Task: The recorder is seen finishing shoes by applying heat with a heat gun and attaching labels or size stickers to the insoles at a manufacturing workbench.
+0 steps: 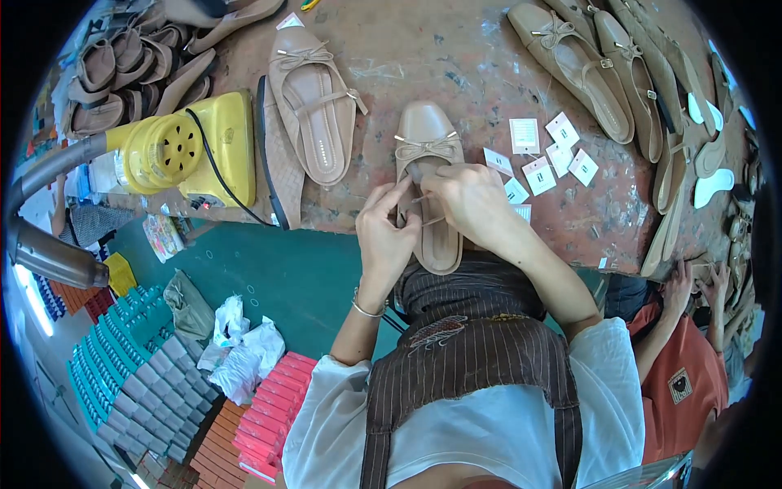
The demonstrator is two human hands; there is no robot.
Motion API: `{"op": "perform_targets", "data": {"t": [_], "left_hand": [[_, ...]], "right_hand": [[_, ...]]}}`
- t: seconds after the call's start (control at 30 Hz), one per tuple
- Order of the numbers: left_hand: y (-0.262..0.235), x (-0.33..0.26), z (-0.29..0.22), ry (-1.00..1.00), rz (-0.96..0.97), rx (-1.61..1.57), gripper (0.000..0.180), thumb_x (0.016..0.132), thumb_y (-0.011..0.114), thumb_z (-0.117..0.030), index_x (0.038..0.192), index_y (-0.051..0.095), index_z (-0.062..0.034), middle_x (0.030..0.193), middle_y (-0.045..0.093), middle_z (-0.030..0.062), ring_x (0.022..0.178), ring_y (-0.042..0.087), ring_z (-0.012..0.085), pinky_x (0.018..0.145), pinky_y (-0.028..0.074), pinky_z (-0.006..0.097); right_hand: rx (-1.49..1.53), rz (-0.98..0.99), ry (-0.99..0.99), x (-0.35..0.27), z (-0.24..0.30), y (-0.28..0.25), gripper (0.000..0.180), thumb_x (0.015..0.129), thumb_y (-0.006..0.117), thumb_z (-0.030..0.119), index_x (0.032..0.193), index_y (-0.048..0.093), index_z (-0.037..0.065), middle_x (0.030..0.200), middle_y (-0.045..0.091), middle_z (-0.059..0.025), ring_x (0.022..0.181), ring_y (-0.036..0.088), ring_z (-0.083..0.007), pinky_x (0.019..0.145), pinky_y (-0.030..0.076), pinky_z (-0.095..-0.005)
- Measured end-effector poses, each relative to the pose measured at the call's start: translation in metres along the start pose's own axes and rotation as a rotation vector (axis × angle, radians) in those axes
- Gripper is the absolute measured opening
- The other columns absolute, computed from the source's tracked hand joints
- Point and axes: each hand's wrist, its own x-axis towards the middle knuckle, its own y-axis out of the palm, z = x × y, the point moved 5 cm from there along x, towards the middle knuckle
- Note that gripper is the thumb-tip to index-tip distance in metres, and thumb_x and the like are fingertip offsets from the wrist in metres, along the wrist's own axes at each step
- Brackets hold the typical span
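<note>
A beige flat shoe [425,126] with a bow lies in front of me at the table's near edge, toe pointing away, its heel end sticking out toward my apron. Both hands are over its opening. My left hand [384,238] is closed at the shoe's left side, thumb and forefinger pinching the thin strap [423,199]. From the right, my right hand [471,202] bends over the shoe with its fingers closed on the same strap. The fingers partly hide the strap and the insole. Left of it lies a matching shoe [318,122], its strap buckled across.
White paper tags [539,174] are scattered right of the shoe. More beige shoes [578,73] lie at the right, others [122,61] far left. A yellow machine [220,151] with a hose stands at the left. A co-worker's hands [678,289] handle shoes at the right. Stacked boxes [273,407] stand below left.
</note>
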Motion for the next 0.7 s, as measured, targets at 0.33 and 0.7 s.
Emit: {"op": "perform_targets", "data": {"t": [0.33, 0.7], "left_hand": [[0.000, -0.004, 0.007, 0.018, -0.060, -0.099, 0.046, 0.072, 0.062, 0.008, 0.116, 0.069, -0.0055, 0.097, 0.065, 0.0055, 0.056, 0.046, 0.0064, 0.052, 0.040, 0.023], [0.002, -0.011, 0.008, 0.218, -0.203, 0.172, 0.024, 0.076, 0.072, 0.001, 0.100, 0.070, -0.0009, 0.097, 0.066, 0.0108, 0.069, 0.064, 0.0209, 0.064, 0.053, 0.031]], "right_hand": [[-0.274, 0.065, -0.100, 0.000, 0.003, 0.022, 0.015, 0.072, 0.064, 0.010, 0.086, 0.068, 0.006, 0.083, 0.067, -0.0087, 0.076, 0.068, -0.0259, 0.062, 0.054, -0.0376], [-0.127, 0.083, -0.113, 0.006, 0.001, 0.016, 0.013, 0.073, 0.064, 0.009, 0.086, 0.068, 0.006, 0.081, 0.067, -0.0096, 0.074, 0.068, -0.0278, 0.062, 0.053, -0.0373]]}}
